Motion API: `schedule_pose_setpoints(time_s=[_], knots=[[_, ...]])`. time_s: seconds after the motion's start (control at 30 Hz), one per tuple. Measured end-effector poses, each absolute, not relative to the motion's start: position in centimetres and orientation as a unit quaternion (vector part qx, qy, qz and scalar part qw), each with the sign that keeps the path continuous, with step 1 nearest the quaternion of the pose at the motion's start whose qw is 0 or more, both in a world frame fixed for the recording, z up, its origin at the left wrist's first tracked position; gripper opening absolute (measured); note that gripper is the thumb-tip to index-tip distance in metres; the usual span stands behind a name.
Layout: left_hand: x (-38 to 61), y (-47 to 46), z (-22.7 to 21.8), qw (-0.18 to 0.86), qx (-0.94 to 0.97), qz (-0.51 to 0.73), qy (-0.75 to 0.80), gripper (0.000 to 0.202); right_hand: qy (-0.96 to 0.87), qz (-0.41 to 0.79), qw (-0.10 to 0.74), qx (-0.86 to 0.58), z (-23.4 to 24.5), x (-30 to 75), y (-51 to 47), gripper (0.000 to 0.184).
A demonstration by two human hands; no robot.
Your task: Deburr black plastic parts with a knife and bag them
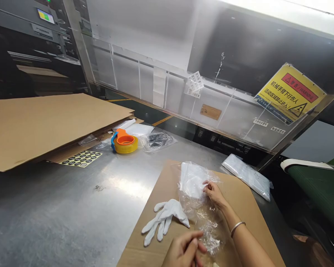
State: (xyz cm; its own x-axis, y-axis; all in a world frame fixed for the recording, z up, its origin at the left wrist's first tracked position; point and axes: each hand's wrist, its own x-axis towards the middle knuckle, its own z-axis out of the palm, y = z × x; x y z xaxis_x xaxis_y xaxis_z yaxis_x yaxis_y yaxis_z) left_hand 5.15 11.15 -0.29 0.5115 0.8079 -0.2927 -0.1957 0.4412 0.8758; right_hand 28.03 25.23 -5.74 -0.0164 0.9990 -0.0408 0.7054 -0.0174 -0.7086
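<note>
My right hand (213, 193), a bangle on its wrist, pinches the right edge of a clear plastic bag (186, 202) at its upper part. Folded white material (193, 180) shows inside or under the film; its kind I cannot make out. Crumpled film trails down toward my left hand (185, 249) at the bottom edge. That hand has its index finger stretched out and the others loosely bent, with nothing visible in it. A white cloth glove (167, 218) lies flat to the left of the bag. Beneath all of these is a brown cardboard sheet (144, 244).
Stacked cardboard (52, 118) overhangs the metal table (80, 207) at left, above a sticker sheet (82, 158). Behind are a tape dispenser (125, 142) and a bag with dark contents (160, 140). A plastic-wrapped pack (247, 176) lies right, below a clear guard with a warning sign (291, 92).
</note>
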Motion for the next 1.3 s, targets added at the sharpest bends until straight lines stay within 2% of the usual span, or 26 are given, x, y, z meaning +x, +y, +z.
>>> schedule_pose_setpoints(time_s=[0.07, 0.13, 0.37, 0.5, 0.67, 0.73, 0.87, 0.97, 1.07, 1.23, 1.3], knots=[[6.9, 13.6, 1.1, 0.652, 0.569, 0.345, 0.365, 0.035, -0.663, 0.277, 0.246, -0.651, -5.6, 27.8, 25.1, 0.029], [8.3, 15.6, 2.3, 0.535, 0.682, 0.310, 0.390, 0.035, -0.684, 0.260, 0.232, -0.641, -5.3, 27.5, 24.6, 0.027], [9.8, 18.4, 1.6, 0.378, 0.794, 0.218, 0.423, 0.037, -0.743, 0.234, 0.175, -0.601, -5.4, 26.2, 23.7, 0.027], [9.7, 20.0, 0.7, 0.326, 0.818, 0.152, 0.450, 0.053, -0.726, 0.279, 0.197, -0.597, -5.6, 26.8, 25.0, 0.027], [10.4, 23.1, 0.5, 0.276, 0.815, 0.163, 0.482, 0.068, -0.690, 0.355, 0.237, -0.585, -5.0, 28.5, 24.8, 0.027], [10.9, 24.1, 0.4, 0.267, 0.817, 0.167, 0.482, 0.061, -0.679, 0.378, 0.243, -0.580, -4.7, 29.0, 24.2, 0.027], [11.7, 25.5, -0.2, 0.245, 0.826, 0.153, 0.483, 0.031, -0.666, 0.407, 0.243, -0.576, -4.2, 29.4, 23.3, 0.026], [11.8, 25.7, -0.6, 0.216, 0.835, 0.139, 0.487, 0.025, -0.658, 0.416, 0.243, -0.579, -4.1, 29.6, 23.1, 0.026], [11.8, 25.4, -0.8, 0.188, 0.845, 0.138, 0.481, 0.026, -0.647, 0.418, 0.243, -0.589, -4.5, 29.8, 23.3, 0.025], [11.3, 23.9, -0.4, 0.135, 0.873, 0.155, 0.442, 0.052, -0.616, 0.398, 0.265, -0.626, -5.4, 29.7, 23.9, 0.024], [11.0, 23.2, -0.4, 0.118, 0.889, 0.144, 0.418, 0.053, -0.603, 0.401, 0.274, -0.632, -5.5, 29.6, 23.9, 0.025]])
